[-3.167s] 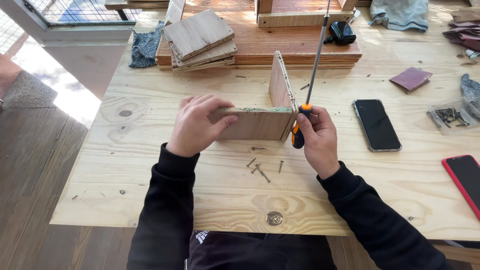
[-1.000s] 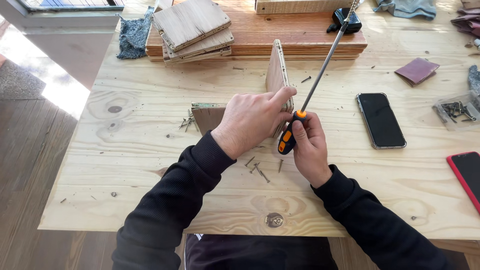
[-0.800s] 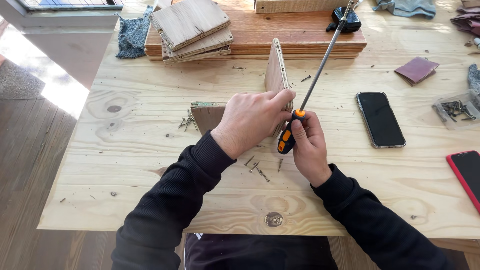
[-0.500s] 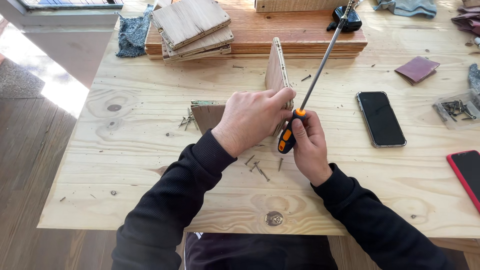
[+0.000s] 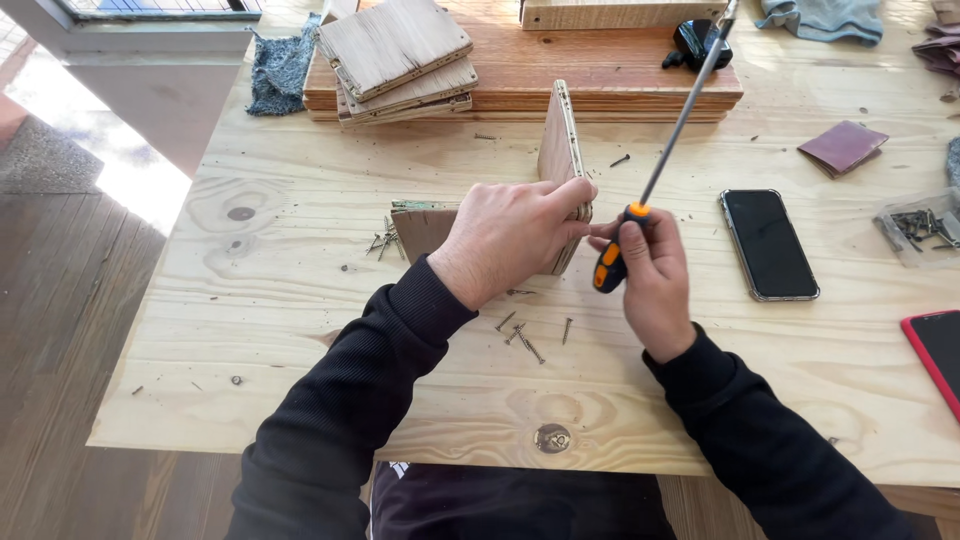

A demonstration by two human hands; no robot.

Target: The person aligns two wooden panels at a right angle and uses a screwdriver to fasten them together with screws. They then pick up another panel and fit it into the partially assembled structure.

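Two small wooden boards (image 5: 560, 150) stand joined at a corner near the middle of the plywood table (image 5: 250, 300): one lies along the table edge-up, the other rises upright from its right end. The left hand (image 5: 510, 235) lies over that corner, fingers closed around the top of the joint and pressing the two boards together. Just to its right, the right hand (image 5: 650, 270) is clamped on the orange-and-black handle of a long screwdriver (image 5: 680, 120), whose steel shaft slants up and away toward the far side of the table. The thumb and forefinger of the right hand touch the fingertips of the left at the boards' end.

A few loose screws (image 5: 525, 335) lie on the table just in front of the hands, and another small cluster (image 5: 383, 240) sits beside the left end of the lying board. Further back, a stack of similar boards (image 5: 400, 55) rests on a wide wooden slab (image 5: 620, 70), with a grey-blue rag (image 5: 280, 65) to its left and a small black object (image 5: 700, 40) on the slab. To the right lie a black phone (image 5: 770, 245), a brown wallet-like pouch (image 5: 843, 147), a clear tray of screws (image 5: 920, 225) and a red-cased phone (image 5: 940, 350) at the edge.
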